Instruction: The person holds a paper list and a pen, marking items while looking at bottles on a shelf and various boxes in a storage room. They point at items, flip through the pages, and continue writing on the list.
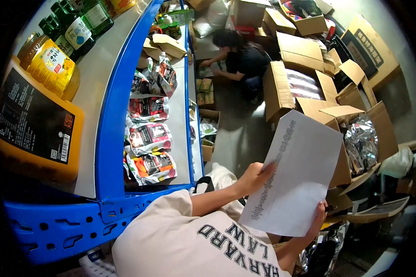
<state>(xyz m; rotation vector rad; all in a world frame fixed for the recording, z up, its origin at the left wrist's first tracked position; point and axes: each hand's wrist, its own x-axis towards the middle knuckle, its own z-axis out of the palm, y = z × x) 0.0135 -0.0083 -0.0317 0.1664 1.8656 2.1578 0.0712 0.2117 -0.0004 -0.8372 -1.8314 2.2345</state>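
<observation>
A white sheet of paper (300,180) with a column of small printed lines along its left side is held up in front of me, tilted. My left hand (255,179) grips its left edge, with the thumb over the printed column. At the lower right edge, my right hand (317,218) has its fingers closed around the sheet. The print is too small to read. My light shirt with dark lettering (245,244) shows below the paper.
Blue-framed shelving (111,101) at left carries green bottles (81,32), a yellow-labelled jar (51,60), an orange jug (37,129) and several pouches (149,134). Open cartons (277,92) crowd the right. Another person (242,60) crouches in the aisle ahead.
</observation>
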